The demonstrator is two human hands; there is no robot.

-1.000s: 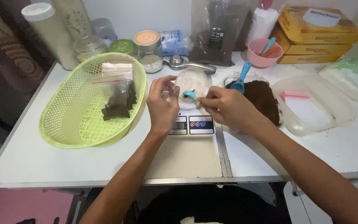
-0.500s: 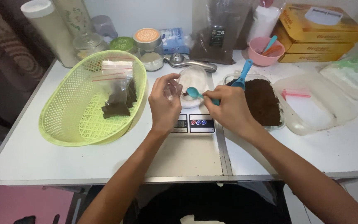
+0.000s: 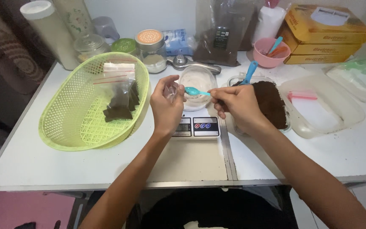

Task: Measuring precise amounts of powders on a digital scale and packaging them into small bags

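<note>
Hands over the digital scale (image 3: pixel 195 126), both closed on small things. Left hand (image 3: pixel 166 108) pinching a small clear plastic bag (image 3: pixel 171 90) by its mouth, held up just left of the clear bowl (image 3: pixel 197 80) sitting on the scale. Right hand (image 3: pixel 239 107) gripping the handle of a small teal spoon (image 3: pixel 193 91), bowl end pointed at the bag's opening, hovering above the clear bowl. Step in hand, by the look of it: spooning a portion into the bag. Next move likely calls for a steady tip of the spoon into a narrow mouth, bag kept open by the pinch. Spoon load too small to make out. Bag looks thin, limp, see-through; contents not discernible.

Right of the scale: clear tub of dark brown powder (image 3: pixel 270 101) with a blue scoop (image 3: pixel 248 72) standing in it. Left of the scale: lime-green basket (image 3: pixel 64 123) holding filled zip bags (image 3: pixel 118 91). All on the white worktop (image 3: pixel 43 161).
</note>
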